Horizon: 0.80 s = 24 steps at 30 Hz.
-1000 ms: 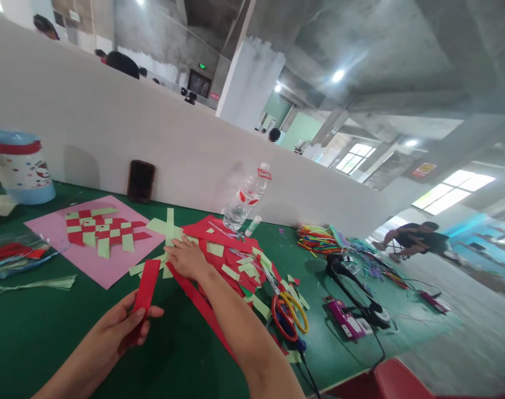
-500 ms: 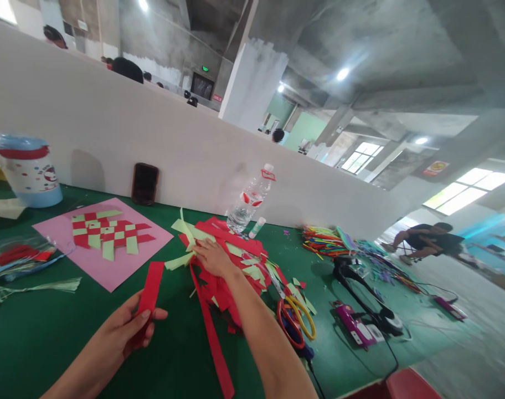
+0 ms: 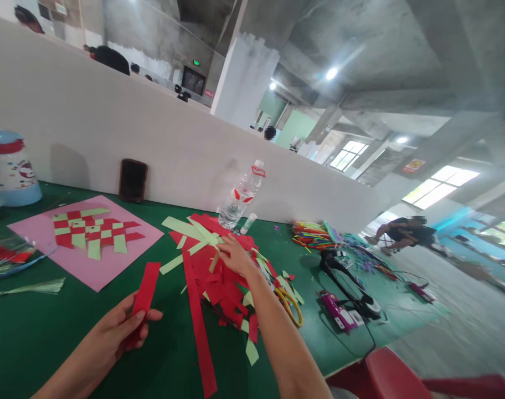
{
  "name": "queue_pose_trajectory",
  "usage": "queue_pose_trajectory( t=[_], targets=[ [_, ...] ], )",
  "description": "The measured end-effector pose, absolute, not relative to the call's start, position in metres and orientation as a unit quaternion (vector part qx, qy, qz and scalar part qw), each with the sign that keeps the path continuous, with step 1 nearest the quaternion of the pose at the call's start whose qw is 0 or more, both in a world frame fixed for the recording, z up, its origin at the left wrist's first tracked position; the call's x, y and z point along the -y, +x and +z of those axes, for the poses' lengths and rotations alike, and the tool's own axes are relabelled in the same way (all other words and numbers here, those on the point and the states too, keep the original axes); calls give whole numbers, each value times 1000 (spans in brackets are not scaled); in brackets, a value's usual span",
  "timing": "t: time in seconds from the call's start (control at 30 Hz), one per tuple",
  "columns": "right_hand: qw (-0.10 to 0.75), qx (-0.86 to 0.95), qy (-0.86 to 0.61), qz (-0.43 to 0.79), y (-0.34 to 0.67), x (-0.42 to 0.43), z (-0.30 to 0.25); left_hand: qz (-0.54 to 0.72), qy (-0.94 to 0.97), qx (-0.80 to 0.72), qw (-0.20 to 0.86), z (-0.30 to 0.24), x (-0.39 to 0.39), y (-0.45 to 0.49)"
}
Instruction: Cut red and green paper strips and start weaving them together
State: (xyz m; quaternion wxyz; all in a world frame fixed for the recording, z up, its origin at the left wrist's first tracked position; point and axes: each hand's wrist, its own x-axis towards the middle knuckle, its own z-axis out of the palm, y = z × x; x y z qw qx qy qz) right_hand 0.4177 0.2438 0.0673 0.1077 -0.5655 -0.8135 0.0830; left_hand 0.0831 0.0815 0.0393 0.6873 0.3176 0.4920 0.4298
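Observation:
My left hand (image 3: 117,332) is closed on a short red paper strip (image 3: 145,289), held upright over the green table (image 3: 28,332). My right hand (image 3: 235,256) lies on a heap of red and light green paper strips (image 3: 219,271); its fingers rest on the strips and I cannot see whether they pinch one. A long red strip (image 3: 198,327) runs from the heap toward me. To the left, a pink sheet (image 3: 40,244) carries a woven red and green strip pattern (image 3: 92,233).
A water bottle (image 3: 240,197) and a small glue tube (image 3: 248,223) stand behind the heap. Scissors with a yellow handle (image 3: 292,305) lie right of my arm. A lidded tub (image 3: 7,169), a dark phone (image 3: 132,180), coloured sticks (image 3: 314,233) and cables (image 3: 352,293) are also here. A person crouches far right.
My right hand has swept the heap of strips to the right and spread it. The long red strip now lies nearer me. The left hand keeps its strip almost still.

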Motion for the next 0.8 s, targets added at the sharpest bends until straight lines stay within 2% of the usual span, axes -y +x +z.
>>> queue_pose_trajectory(
  t=[0.27,0.53,0.63,0.8],
  targets=[
    [187,802,-562,81,415,-163,60,419,324,-498,687,29,-81,82],
    [295,727,-619,38,450,-96,70,394,326,-500,699,28,-81,75],
    [275,721,-634,40,444,-44,50,356,323,-489,728,13,-89,70],
    [85,729,-675,78,426,-17,26,321,304,-497,746,-14,-104,60]
  ],
)
